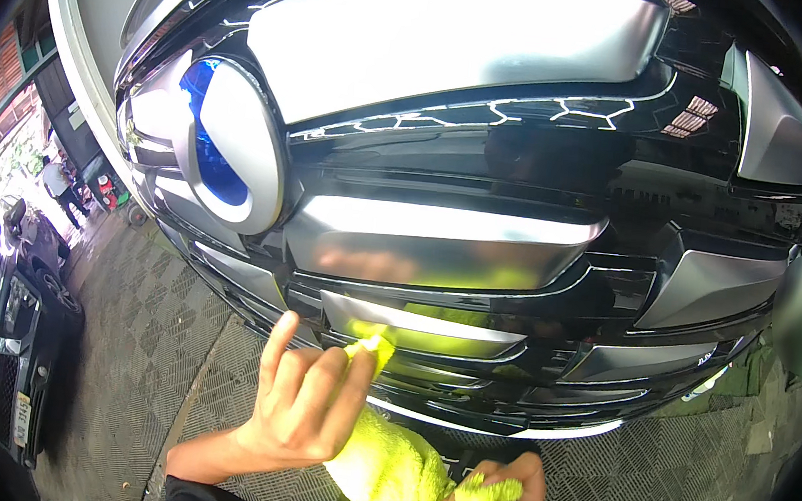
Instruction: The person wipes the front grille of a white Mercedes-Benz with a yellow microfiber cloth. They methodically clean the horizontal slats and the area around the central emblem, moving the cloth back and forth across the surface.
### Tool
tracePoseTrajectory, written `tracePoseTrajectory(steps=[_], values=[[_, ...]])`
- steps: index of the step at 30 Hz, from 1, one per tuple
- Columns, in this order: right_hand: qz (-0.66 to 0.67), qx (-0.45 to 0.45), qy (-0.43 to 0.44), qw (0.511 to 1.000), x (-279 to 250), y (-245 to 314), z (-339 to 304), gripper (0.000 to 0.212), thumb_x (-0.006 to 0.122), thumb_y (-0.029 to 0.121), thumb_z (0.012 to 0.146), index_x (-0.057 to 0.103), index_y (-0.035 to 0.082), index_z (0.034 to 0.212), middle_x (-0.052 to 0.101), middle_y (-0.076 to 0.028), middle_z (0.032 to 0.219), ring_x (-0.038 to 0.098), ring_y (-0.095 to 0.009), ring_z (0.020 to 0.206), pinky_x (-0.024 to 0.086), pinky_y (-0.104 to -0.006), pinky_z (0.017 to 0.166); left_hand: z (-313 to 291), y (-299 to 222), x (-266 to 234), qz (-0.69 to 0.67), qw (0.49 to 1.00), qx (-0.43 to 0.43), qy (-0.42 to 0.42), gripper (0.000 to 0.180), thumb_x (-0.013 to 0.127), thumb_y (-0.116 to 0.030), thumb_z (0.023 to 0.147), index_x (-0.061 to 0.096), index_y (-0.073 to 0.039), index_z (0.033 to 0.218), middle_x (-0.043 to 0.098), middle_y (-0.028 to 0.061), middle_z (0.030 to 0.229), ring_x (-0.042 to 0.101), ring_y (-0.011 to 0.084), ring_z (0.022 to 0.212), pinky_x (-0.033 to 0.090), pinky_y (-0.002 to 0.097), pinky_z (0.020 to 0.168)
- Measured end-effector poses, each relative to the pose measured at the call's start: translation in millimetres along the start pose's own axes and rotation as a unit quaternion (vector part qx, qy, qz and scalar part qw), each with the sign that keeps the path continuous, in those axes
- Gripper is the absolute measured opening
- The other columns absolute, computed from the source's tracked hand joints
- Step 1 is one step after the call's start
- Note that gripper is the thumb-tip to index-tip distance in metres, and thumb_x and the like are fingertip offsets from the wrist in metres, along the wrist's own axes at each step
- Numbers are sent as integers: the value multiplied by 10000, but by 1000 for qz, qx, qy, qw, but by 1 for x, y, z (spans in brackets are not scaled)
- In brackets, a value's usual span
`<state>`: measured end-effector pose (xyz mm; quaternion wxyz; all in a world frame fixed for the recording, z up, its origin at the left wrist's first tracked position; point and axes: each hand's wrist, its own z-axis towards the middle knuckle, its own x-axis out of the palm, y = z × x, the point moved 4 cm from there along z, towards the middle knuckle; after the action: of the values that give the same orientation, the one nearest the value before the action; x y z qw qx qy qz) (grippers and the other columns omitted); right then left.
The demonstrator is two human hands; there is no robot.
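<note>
"Patterned floor [137,323] underlies the car grille [524,147]; where do you see the yellow-green cloth [381,473]?"

"Before the grille; the right hand [526,481] closes around one part; the left hand [302,404] pinches a tuft [378,346], nearer the silver slat [460,337]; slat's long axis runs left to right."

On the dark car [30,342] at the left, a pale number plate [22,420] was shown, dark characters printed across it; on the glossy grille [562,160], a blue-and-silver emblem [234,140] was displayed, and tiny marks [704,358], lower right, could barely be made out.
</note>
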<state>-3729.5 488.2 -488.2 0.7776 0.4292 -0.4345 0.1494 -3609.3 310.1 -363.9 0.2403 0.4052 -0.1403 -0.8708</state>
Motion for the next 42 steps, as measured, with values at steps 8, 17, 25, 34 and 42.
tracePoseTrajectory(steps=[8,17,25,34,42], values=[[-436,-217,-146,861,20,46,31,297,744,105,899,595,-67,1088,706,-159,896,652,-165,738,526,-295,720,-31,3,-29,-132,962,-236,-32,382,713,89,721,715,36,1100,630,123,927,596,273,752,430,628,1150],[-757,-303,-63,575,87,85,75,189,777,9,863,692,-57,1019,709,-174,764,718,-267,600,548,-320,550,-63,-46,6,-427,798,-374,-201,201,755,-121,898,688,27,1015,642,162,910,612,272,801,561,536,948],[-791,-303,-153,509,106,67,93,92,702,2,877,695,-59,944,651,-149,666,610,-199,526,456,-333,527,-72,-28,19,-547,749,-320,-196,198,727,-9,871,692,54,1055,674,200,969,643,337,871,548,608,1054],[-818,-314,-243,416,118,31,86,93,701,12,890,690,-50,958,640,-179,652,618,-268,501,457,-368,499,-89,-12,22,-652,679,-274,-198,271,756,118,802,713,22,1051,653,184,960,651,323,860,544,583,1079],[-758,-308,-304,488,119,10,82,94,714,62,922,695,-29,913,546,-104,537,495,-122,428,373,-326,447,-117,5,14,-646,689,-283,-167,273,737,117,811,693,26,1065,636,191,974,647,338,888,517,601,1101]])
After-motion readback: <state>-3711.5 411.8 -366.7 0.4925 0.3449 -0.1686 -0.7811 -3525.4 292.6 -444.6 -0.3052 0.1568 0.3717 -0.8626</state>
